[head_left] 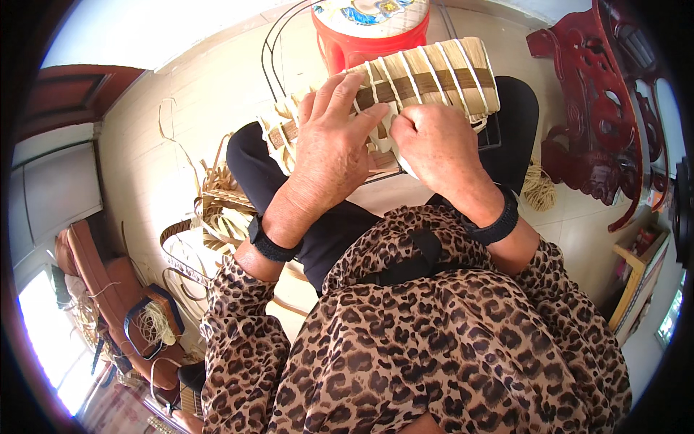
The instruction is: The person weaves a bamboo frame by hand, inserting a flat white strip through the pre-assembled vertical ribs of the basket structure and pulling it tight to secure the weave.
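Observation:
A half-woven straw basket [434,76], pale with brown bands, lies across my knees on my black trousers. My left hand [334,145] lies flat on its left part, fingers spread and pressing the weave. My right hand [434,141] is closed around pale straw strips at the basket's near edge, pinching them between thumb and fingers. Both wrists wear black bands.
A red plastic stool [369,32] stands just beyond the basket, inside a black wire frame [271,58]. Loose straw strips and woven bands [210,217] are piled on the tiled floor at my left. Dark red carved furniture [600,130] stands at the right; a straw bundle [538,188] lies near it.

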### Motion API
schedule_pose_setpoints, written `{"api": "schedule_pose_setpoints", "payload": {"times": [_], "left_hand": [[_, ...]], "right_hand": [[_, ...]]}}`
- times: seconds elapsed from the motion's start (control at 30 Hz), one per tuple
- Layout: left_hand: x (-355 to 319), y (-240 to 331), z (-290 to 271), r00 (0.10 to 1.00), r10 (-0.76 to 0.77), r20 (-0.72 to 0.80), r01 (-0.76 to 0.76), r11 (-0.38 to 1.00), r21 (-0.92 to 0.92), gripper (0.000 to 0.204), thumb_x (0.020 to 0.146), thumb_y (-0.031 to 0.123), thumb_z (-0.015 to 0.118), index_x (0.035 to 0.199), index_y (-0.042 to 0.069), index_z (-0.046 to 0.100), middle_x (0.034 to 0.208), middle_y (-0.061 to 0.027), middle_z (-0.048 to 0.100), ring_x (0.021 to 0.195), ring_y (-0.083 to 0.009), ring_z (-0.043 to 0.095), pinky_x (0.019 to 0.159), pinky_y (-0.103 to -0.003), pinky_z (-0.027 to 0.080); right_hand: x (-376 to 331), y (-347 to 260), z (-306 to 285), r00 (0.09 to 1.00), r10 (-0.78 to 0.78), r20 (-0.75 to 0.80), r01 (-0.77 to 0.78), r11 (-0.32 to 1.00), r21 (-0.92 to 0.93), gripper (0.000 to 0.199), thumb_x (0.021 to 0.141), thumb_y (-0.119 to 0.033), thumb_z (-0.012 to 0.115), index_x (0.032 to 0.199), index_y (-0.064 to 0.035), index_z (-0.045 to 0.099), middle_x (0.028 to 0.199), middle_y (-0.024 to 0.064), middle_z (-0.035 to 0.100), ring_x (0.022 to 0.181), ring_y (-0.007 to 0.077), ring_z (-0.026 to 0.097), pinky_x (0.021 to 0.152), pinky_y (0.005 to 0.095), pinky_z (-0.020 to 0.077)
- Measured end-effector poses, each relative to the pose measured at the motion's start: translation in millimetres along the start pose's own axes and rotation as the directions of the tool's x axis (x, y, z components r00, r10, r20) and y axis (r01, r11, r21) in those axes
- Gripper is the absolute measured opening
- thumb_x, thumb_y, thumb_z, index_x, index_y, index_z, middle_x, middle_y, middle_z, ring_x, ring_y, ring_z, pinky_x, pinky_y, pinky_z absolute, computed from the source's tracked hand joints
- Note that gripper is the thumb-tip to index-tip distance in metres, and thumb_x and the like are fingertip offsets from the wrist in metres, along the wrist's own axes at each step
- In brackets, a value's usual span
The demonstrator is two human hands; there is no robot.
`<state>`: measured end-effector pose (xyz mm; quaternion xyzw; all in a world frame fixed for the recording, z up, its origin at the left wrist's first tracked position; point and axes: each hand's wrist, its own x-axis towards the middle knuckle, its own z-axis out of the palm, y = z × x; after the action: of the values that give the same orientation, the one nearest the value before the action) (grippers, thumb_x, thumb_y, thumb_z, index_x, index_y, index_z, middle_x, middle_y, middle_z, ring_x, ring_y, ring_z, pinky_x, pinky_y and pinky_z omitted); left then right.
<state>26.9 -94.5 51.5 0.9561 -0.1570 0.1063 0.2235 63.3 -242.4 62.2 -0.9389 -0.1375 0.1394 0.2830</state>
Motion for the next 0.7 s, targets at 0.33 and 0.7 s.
{"api": "schedule_pose_setpoints", "payload": {"times": [0.33, 0.7], "left_hand": [[0.6, -2.0, -2.9, 0.999, 0.001, 0.037, -0.001, 1.0, 0.01, 0.038, 0.064, -0.006, 0.053, 0.097, 0.009, 0.063, 0.12, -0.0136, 0.047, 0.114, -0.0313, 0.041, 0.09, -0.042, 0.036], [47.5, -25.5, 4.1, 0.999, -0.044, -0.004, 0.043, 0.998, -0.038, 0.01, 0.072, 0.01, 0.06, 0.078, 0.004, 0.066, 0.072, -0.0122, 0.058, 0.074, -0.0282, 0.053, 0.068, -0.037, 0.044]], "right_hand": [[-8.1, -5.2, -11.0, 0.994, 0.048, 0.095, -0.043, 0.997, -0.056, 0.028, 0.076, -0.022, 0.052, 0.063, -0.0005, 0.063, 0.06, 0.0187, 0.058, 0.06, 0.035, 0.059, 0.058, 0.0429, 0.048], [-6.1, 2.9, -3.1, 0.999, -0.035, 0.03, 0.038, 0.992, -0.122, 0.023, 0.075, -0.019, 0.052, 0.063, -0.0015, 0.063, 0.062, 0.0182, 0.059, 0.06, 0.0345, 0.06, 0.056, 0.0419, 0.0485]]}}
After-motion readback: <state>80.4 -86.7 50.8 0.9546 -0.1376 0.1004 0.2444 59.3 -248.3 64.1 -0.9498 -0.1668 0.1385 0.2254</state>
